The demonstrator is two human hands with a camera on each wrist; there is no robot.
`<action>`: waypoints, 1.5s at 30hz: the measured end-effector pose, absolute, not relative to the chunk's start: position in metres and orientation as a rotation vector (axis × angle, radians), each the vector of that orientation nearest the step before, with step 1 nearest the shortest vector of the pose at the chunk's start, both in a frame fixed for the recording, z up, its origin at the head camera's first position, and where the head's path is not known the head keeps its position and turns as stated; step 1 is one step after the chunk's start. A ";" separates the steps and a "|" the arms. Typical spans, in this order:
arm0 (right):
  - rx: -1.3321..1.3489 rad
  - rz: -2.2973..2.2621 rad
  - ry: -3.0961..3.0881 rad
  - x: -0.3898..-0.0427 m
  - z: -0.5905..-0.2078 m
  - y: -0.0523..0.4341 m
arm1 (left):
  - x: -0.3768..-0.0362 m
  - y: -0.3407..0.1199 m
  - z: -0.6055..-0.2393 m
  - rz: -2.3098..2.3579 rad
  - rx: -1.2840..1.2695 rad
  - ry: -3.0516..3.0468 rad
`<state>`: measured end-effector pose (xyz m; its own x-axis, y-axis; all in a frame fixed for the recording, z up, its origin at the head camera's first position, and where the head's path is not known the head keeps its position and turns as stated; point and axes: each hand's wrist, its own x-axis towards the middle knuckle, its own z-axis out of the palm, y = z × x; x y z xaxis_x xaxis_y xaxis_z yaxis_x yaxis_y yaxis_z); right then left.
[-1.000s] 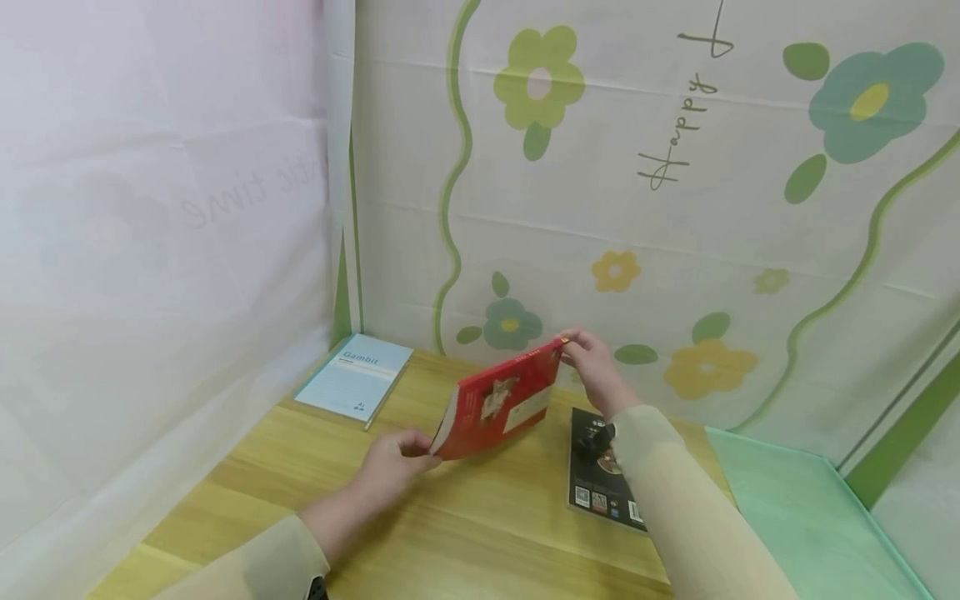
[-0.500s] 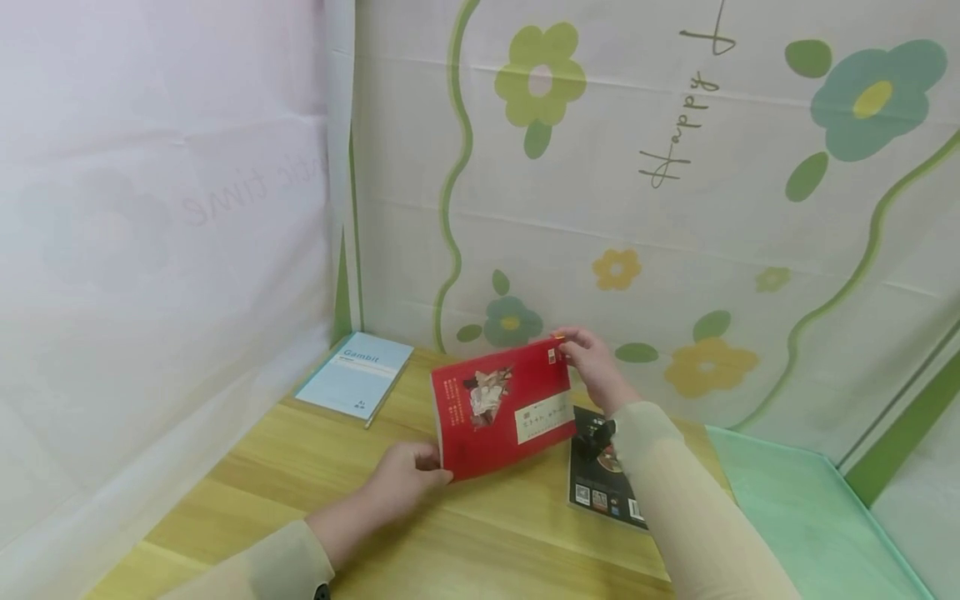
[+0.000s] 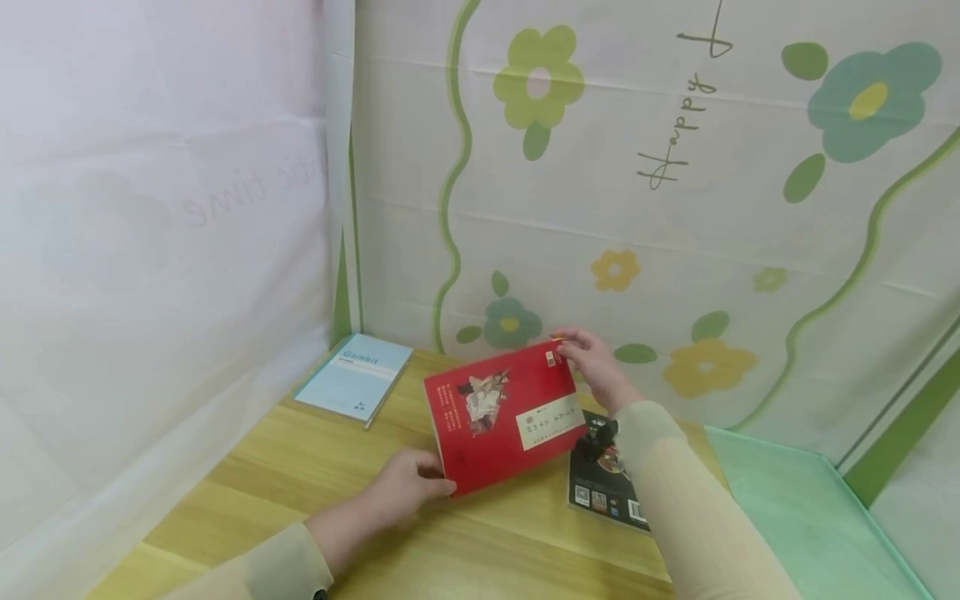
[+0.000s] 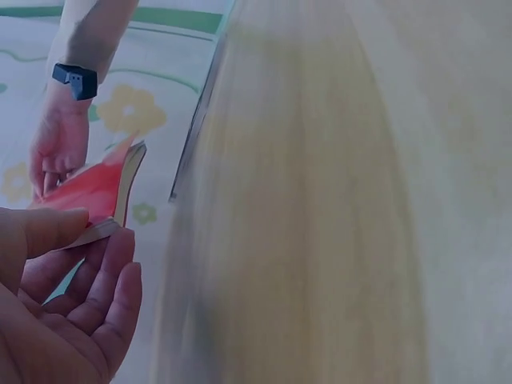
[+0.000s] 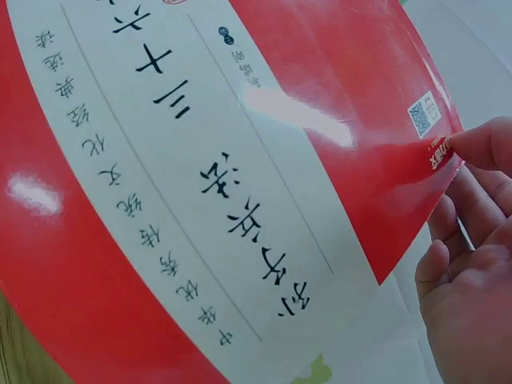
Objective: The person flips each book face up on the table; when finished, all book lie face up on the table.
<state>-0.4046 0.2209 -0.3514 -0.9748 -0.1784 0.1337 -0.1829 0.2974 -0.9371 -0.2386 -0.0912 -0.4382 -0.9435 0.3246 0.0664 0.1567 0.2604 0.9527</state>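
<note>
A red book (image 3: 504,414) with a pale label strip is held tilted above the wooden table (image 3: 315,467), its cover facing me. My left hand (image 3: 411,483) pinches its lower left corner, thumb on top in the left wrist view (image 4: 48,232). My right hand (image 3: 596,367) pinches the far upper corner, thumb on the cover's edge (image 5: 480,148). The red book (image 5: 200,200) fills the right wrist view, and its page edge (image 4: 128,188) shows in the left wrist view.
A pale blue book (image 3: 355,377) marked Gambit lies flat at the back left corner. A black book (image 3: 600,483) lies flat under my right forearm. Flowered cloth walls (image 3: 675,208) close in the back and left. A green mat (image 3: 802,517) covers the right side.
The red book has turned from nearly edge-on to cover facing me and sunk a little toward the table. Both hands kept their grip on its corners.
</note>
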 end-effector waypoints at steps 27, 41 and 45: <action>0.319 1.816 -2.545 -0.406 -0.354 0.220 | -0.233 -0.083 -0.455 1.959 0.398 2.164; 0.380 1.723 -2.747 -0.404 -0.350 0.214 | -0.235 -0.079 -0.463 2.030 0.315 2.026; 0.365 1.707 -2.772 -0.403 -0.352 0.213 | -0.236 -0.079 -0.461 2.046 0.306 2.002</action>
<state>-0.4032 0.2132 -0.3517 -0.9662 -0.2578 0.0021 -0.1179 0.4347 -0.8928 -0.2357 -0.0785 -0.4613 -0.9435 0.3297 -0.0323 -0.0394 -0.0149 0.9991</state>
